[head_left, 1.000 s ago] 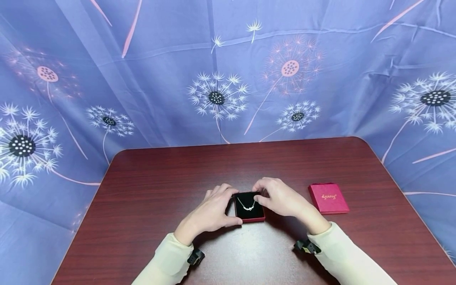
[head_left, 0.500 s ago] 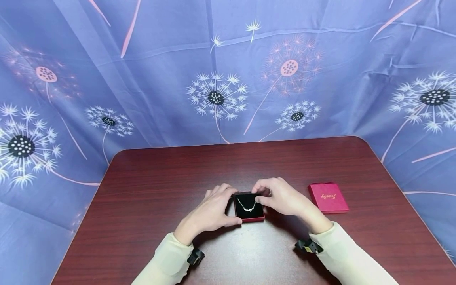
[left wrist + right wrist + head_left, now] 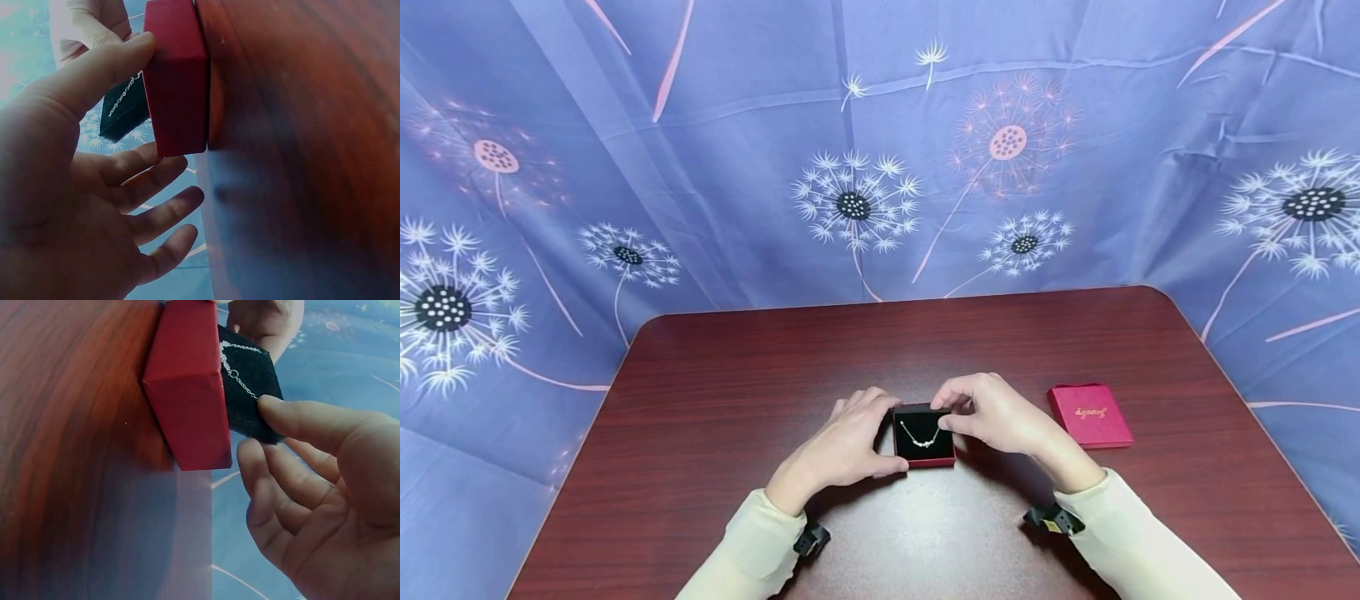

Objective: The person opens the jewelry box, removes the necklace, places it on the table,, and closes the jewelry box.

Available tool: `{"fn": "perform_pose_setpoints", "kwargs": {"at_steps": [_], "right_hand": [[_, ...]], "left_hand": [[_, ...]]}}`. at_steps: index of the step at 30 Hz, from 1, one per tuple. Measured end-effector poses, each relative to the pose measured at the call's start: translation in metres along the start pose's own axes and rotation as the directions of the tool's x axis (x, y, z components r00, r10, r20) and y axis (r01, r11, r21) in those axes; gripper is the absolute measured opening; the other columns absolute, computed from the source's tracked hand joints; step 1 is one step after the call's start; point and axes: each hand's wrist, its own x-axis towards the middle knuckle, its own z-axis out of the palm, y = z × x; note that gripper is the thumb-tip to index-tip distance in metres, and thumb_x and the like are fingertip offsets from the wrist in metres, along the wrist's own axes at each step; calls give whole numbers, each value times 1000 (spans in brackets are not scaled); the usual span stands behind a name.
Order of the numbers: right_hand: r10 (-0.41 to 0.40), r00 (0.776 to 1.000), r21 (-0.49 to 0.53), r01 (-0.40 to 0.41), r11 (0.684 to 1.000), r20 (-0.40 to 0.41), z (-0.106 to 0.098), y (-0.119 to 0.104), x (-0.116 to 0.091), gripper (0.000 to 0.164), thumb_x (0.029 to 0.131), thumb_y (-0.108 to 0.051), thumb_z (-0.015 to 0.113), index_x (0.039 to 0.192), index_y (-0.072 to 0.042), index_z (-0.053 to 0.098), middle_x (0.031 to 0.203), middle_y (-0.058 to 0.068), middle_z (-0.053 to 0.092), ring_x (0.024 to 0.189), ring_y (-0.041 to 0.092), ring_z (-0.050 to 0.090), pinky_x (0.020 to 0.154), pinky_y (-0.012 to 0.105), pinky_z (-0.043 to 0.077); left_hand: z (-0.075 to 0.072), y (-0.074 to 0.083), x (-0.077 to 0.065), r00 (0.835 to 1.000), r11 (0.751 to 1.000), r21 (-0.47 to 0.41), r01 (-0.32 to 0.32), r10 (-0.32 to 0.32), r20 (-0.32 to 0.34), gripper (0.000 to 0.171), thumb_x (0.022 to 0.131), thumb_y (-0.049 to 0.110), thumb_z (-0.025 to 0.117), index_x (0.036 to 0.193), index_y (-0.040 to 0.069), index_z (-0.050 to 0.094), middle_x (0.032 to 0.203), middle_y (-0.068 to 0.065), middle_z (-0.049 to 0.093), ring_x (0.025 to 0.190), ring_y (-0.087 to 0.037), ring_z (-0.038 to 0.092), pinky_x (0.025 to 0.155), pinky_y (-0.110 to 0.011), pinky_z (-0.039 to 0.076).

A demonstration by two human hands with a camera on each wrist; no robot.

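A small red jewelry box base stands on the table. Its black velvet pad is tilted up, the far edge raised out of the box. A silver chain necklace lies across the pad, its chain running to the pad's edges. My left hand holds the box, thumb at the near wall and index finger at the far left corner; its other fingers spread free in the left wrist view. My right hand pinches the raised corner of the pad, thumb on top and fingers beneath.
The pink-red lid with gold "Jewelry" lettering lies to the right of my right hand. The dark red wooden table ends at a blue dandelion-print cloth behind. Dark wrist devices sit at both cuffs.
The pad's far edge has risen, and a dark gap now shows along the back of the box. My right hand has shifted very slightly right with it; the left hand stays in place.
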Motion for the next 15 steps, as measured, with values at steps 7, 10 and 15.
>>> {"fn": "perform_pose_setpoints", "kwargs": {"at_steps": [7,10,15], "right_hand": [[-5,1000,22,5,1000,-11,1,0,-2,16,93,-8,81,106,-18,79,93,-13,74,87,8,69,80,33,58],[-5,1000,32,5,999,-14,1,0,-2,16,93,-8,81,106,-18,79,93,-13,74,87,10,69,79,32,57],[0,1000,36,1,999,-25,0,0,-2,15,94,-9,80,108,-17,79,95,-12,74,87,10,69,81,34,57]], "left_hand": [[0,0,0,1000,1000,-1,1,-1,4,84,83,45,89,149,6,55,140,-3,57,133,-25,51,105,-48,41],[0,-1,0,1000,1000,-6,-1,1,-1,83,82,44,89,148,5,55,140,-3,58,131,-24,52,104,-48,41],[1,-1,0,1000,1000,-8,-5,5,-3,83,82,44,89,148,5,56,139,-3,58,130,-22,52,103,-47,41]]}}
